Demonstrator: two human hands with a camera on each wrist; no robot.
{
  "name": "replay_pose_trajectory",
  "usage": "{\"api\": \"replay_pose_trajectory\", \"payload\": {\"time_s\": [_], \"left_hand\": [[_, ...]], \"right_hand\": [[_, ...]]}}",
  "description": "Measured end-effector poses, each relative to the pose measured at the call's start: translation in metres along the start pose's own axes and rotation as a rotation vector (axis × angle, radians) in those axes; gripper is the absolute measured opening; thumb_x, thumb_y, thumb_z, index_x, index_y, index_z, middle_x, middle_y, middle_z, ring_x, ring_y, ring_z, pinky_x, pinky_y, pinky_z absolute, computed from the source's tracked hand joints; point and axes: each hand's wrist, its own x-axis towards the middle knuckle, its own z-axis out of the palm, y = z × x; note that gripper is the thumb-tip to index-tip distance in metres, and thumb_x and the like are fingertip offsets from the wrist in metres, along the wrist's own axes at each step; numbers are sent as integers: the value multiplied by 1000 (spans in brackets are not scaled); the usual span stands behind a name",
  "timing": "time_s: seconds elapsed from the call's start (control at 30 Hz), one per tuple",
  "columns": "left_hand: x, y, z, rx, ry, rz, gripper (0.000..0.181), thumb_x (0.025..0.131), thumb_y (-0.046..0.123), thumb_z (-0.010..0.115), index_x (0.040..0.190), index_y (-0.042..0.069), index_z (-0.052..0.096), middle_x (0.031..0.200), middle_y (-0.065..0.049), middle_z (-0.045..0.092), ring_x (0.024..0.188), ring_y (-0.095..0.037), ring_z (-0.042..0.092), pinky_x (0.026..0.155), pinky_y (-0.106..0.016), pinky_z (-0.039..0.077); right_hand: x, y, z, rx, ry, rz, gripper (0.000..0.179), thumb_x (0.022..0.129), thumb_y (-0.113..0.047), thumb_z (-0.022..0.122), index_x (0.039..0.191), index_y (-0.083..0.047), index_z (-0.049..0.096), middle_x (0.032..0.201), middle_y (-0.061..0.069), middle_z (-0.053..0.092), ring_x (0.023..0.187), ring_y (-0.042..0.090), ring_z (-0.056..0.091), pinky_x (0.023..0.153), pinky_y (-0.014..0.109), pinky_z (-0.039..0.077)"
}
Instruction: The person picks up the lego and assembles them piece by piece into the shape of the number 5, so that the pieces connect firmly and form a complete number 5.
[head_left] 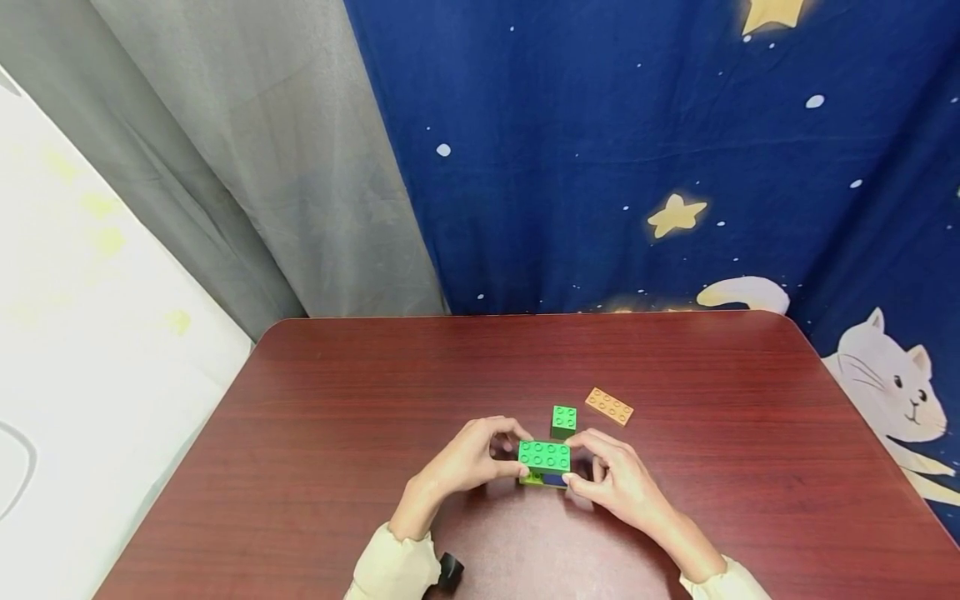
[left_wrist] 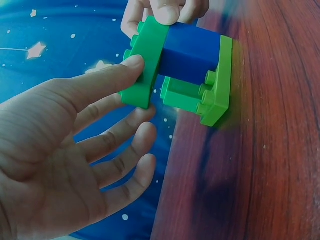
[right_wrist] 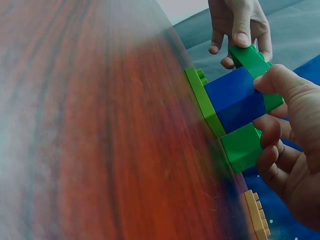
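Note:
A long green building brick (head_left: 544, 456) lies studs up across the top of a blue brick (left_wrist: 192, 52). Below, a lime-green plate (right_wrist: 204, 102) bears the blue brick at one end, and its studs show at the other. My left hand (head_left: 476, 457) pinches the green brick's left end between thumb and fingers, the other fingers spread loosely. On the right end, my right hand (head_left: 618, 483) grips the same brick, with its thumb near the seam with the blue one. Just behind the stack stands a smaller green brick (head_left: 564, 421), apart from both hands.
An orange plate (head_left: 609, 407) with studs lies on the reddish-brown table (head_left: 360, 400), behind and right of the stack. A black object (head_left: 450, 572) sits by the left sleeve. Beyond the table's far edge hangs a blue curtain (head_left: 570, 167) with stars.

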Motion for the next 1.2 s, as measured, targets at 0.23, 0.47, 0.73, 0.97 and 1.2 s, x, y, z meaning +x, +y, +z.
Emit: {"api": "replay_pose_trajectory", "payload": {"time_s": [0.23,0.47,0.73,0.97,1.2], "left_hand": [[0,-1,-1,10,7,10,26,72,11,80,95,15,68,83,6,61,77,-21,59,65,-29,49],[-1,-1,0,22,13,4,27,72,12,81,96,15,69,82,7,61,75,-21,60,63,-26,48],[0,3,-1,50,14,-9,27,72,11,81,97,12,70,81,4,62,75,-21,60,64,-25,48],[-1,7,-1,75,23,-34,29,72,11,81,99,11,72,81,7,62,75,-19,60,65,-24,48],[-1,10,0,87,31,-20,31,71,11,81,101,9,73,82,6,62,67,-7,56,62,-22,47]], "right_hand": [[0,1,0,1,-2,-3,36,72,-9,77,103,-20,62,91,-11,59,45,-3,40,41,13,34],[0,0,1,3,-7,0,35,72,-9,77,103,-19,63,91,-11,59,45,-4,40,41,13,34],[1,0,0,-2,-10,13,36,72,-9,77,103,-20,63,90,-11,58,45,-4,40,40,13,34],[2,-1,0,8,-22,26,35,73,-10,77,103,-20,63,92,-10,59,44,-4,40,40,14,35],[2,-3,-1,-3,-19,24,34,73,-10,77,103,-19,63,92,-10,59,44,-4,39,40,13,34]]}}
